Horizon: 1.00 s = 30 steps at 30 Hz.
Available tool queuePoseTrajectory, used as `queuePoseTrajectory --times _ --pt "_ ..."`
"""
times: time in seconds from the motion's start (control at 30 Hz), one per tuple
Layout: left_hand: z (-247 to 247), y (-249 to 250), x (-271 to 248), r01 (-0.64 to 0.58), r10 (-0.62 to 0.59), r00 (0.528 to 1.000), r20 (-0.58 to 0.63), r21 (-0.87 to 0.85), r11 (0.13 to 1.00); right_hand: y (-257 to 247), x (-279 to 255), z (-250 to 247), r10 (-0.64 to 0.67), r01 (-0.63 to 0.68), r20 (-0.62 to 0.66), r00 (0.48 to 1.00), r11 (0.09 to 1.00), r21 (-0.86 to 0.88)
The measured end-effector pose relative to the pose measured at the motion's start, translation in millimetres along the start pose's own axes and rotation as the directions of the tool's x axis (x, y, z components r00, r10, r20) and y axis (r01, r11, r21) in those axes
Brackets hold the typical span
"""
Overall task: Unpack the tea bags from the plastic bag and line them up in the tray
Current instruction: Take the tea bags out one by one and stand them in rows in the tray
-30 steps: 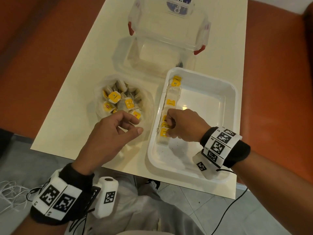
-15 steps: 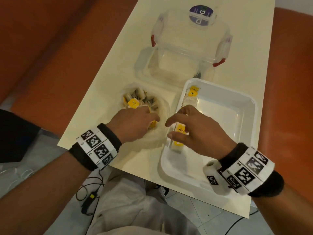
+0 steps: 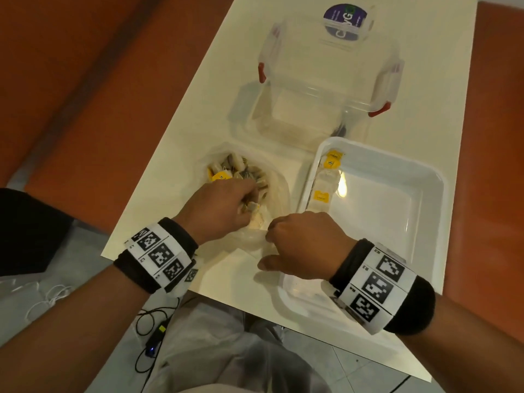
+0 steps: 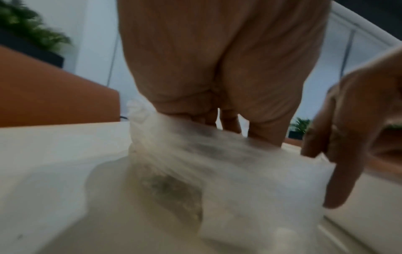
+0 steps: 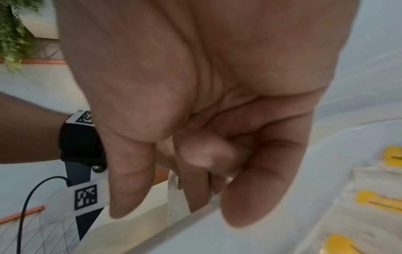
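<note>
A clear plastic bag (image 3: 279,194) full of tea bags (image 3: 222,175) with yellow tags lies on the table, left of the white tray (image 3: 442,194). My left hand (image 3: 249,199) is inside the bag's mouth, its fingers curled into the pile around a pale tea bag (image 3: 251,207). In the left wrist view the fingertips of my left hand (image 4: 228,120) are hidden behind the plastic bag (image 4: 239,163). My right hand (image 3: 269,236) pinches the bag's near edge; in the right wrist view my right hand (image 5: 195,180) nips a fold of the clear plastic (image 5: 174,194). Several tea bags (image 3: 321,195) lie in a row along the tray's left wall.
A clear lidded container (image 3: 326,89) with red clips stands behind the bag and tray. The table's (image 3: 175,171) near edge runs just under my wrists. Orange seating flanks the table on both sides. Cables (image 3: 150,330) lie on the floor below.
My right hand left the row in the tray and moved left to pinch the bag's edge. My left hand went from above the table into the bag's mouth.
</note>
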State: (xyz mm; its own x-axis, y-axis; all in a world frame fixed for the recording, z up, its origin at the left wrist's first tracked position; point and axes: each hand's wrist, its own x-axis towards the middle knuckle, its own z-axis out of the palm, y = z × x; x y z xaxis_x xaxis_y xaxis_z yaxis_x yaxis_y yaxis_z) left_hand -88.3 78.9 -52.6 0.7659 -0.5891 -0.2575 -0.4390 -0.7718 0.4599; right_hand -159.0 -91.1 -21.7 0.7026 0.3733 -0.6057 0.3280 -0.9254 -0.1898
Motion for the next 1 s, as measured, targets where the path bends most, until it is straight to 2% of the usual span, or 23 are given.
queuePoseTrajectory --times 0.13,0.27,0.33,0.47,0.57,0.63,0.8,0.93,1.0 --pt "-9 -1 -4 0.113 -0.132 0.989 -0.058 -0.254 0.960 -1 -6 2 0.017 -0.016 -0.014 1.000 0.998 0.054" --pt "-14 -7 -6 0.195 -0.244 0.969 -0.021 -0.536 0.822 -4 -10 7 0.036 -0.035 -0.010 0.999 0.996 0.087" --pt "-17 -9 -9 0.219 -0.279 0.960 0.031 -0.703 0.677 -4 -11 9 0.040 -0.038 -0.013 0.999 0.994 0.104" --pt "-26 -7 -15 0.267 -0.288 0.940 0.183 -0.920 0.288 -2 -15 11 0.049 -0.042 -0.044 0.998 0.989 0.144" --pt "-26 -12 -19 0.272 -0.250 0.934 0.255 -0.962 0.033 -2 -17 12 0.067 -0.056 -0.055 0.996 0.982 0.181" --pt "-25 -14 -19 0.254 -0.218 0.940 0.263 -0.965 -0.071 -3 -18 13 0.077 -0.064 -0.057 0.995 0.978 0.199" --pt "-24 -10 -16 0.232 -0.251 0.919 0.304 -0.932 -0.278 -6 -20 13 0.084 -0.066 -0.063 0.994 0.969 0.238" --pt "-24 -6 -14 0.274 -0.240 0.897 0.373 -0.891 -0.361 -6 -21 16 0.088 -0.064 -0.090 0.992 0.968 0.242" --pt "-24 -5 -15 0.269 -0.196 0.908 0.371 -0.873 -0.407 -6 -23 17 0.098 -0.063 -0.116 0.988 0.961 0.268"
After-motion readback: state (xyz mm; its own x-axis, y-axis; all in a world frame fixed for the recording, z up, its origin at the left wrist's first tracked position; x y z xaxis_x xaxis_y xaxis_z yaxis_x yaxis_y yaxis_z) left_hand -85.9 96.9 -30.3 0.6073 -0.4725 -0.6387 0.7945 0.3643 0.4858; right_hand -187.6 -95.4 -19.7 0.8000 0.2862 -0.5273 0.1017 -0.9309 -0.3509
